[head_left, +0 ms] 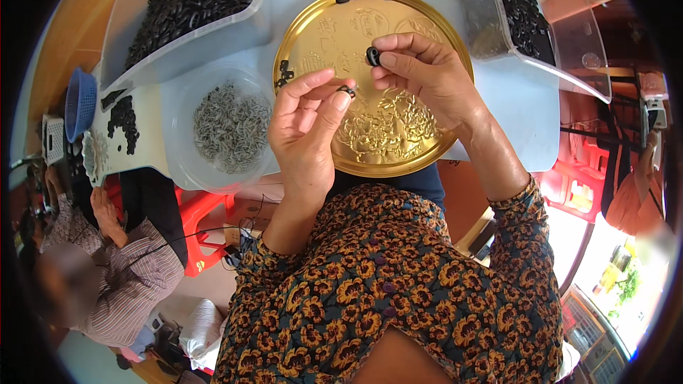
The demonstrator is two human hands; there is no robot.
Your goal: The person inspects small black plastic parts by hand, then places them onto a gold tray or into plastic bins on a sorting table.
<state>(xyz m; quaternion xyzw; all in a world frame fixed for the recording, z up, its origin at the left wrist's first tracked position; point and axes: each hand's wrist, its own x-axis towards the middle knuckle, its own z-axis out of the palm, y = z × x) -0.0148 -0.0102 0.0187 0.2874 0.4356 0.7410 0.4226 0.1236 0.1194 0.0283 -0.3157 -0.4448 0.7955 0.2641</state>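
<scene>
A pale blue table bears a round gold tray, a clear box of black parts and a clear bowl of small grey pieces. Over the tray, the right hand pinches a rounded black piece; the left hand pinches a partly hidden dark piece, the two apart.
</scene>
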